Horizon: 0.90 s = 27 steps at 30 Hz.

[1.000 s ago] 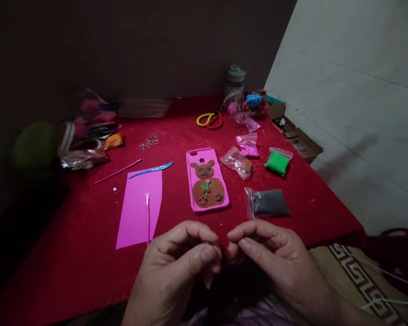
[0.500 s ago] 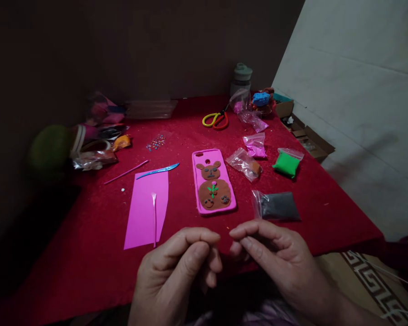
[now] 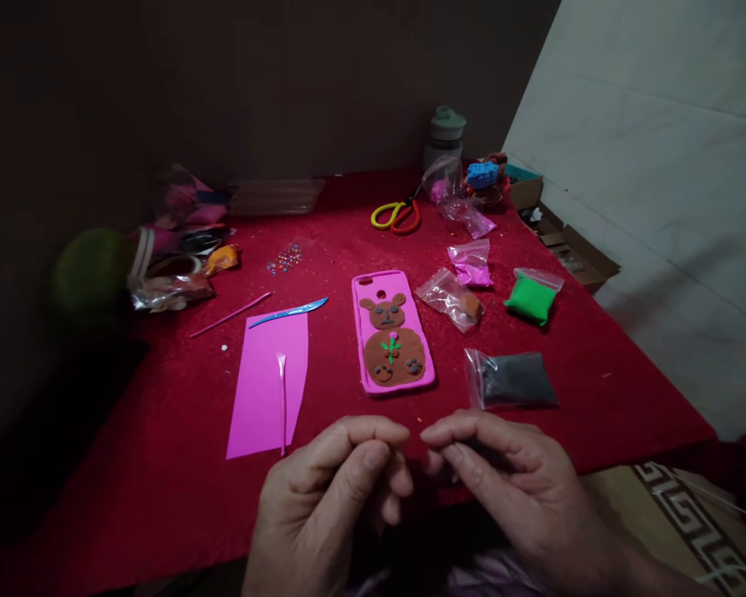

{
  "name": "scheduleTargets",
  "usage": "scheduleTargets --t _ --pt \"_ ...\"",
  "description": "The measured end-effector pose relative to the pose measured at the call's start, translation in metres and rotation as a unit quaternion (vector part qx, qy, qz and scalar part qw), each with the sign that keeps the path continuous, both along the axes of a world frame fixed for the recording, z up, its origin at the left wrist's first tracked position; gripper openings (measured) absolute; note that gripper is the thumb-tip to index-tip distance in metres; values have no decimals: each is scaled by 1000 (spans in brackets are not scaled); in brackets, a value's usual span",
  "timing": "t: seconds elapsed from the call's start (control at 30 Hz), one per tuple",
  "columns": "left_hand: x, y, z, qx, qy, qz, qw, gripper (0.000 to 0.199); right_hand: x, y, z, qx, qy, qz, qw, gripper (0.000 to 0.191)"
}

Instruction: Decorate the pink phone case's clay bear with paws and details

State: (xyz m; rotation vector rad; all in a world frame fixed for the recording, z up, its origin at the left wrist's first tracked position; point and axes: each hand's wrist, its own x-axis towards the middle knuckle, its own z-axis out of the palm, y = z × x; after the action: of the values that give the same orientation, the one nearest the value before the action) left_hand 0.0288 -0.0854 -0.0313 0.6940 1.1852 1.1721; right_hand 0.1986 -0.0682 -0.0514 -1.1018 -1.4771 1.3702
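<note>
My left hand [image 3: 332, 497] and my right hand [image 3: 513, 485] hover at the table's near edge, fingertips facing each other with a small gap. Each has its thumb drawn in against curled fingers; whatever they may pinch is too small or hidden to see. Just beyond them lies a pink phone case [image 3: 357, 340], decorated with a brown clay bear [image 3: 404, 369] that has a pink flower with green leaves on its belly. To the left, a pink sheet [image 3: 258, 398] carries a pink modelling tool [image 3: 282, 406] and the tip of a blue clay knife [image 3: 292, 312].
Right of the case lie bags of black clay [image 3: 519, 380], green clay [image 3: 531, 298], brown clay [image 3: 469, 307] and pink clay [image 3: 472, 265]. Scissors [image 3: 398, 217] and a bottle [image 3: 446, 137] are farther back. Beads [image 3: 286, 259] and a thin pink stick [image 3: 230, 315] lie left.
Both hands have shifted slightly to the right in view, their fingertips coming a little closer together. The things on the table stay in their places, with only a slight shift of the camera.
</note>
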Motion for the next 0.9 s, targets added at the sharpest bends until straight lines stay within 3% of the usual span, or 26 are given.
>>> scheduleTargets --t 0.27,0.43,0.6,0.8,0.9 --pt "1 3 -1 -39 -75 -15 996 11 -1 0 1 7 16 -8 1000 16" --pt "-2 5 -3 -23 -101 -24 994 13 -1 -1 0 -8 20 -7 1000 16" --pt "-1 6 1 -39 -80 25 996 13 -1 1 3 -22 20 -4 1000 16" --pt "-7 9 -1 -37 -102 -49 993 9 -1 1 5 -21 10 -1 1000 16" --pt "-9 11 -2 -35 -98 -54 993 13 -1 1 3 -18 7 -2 1000 16"
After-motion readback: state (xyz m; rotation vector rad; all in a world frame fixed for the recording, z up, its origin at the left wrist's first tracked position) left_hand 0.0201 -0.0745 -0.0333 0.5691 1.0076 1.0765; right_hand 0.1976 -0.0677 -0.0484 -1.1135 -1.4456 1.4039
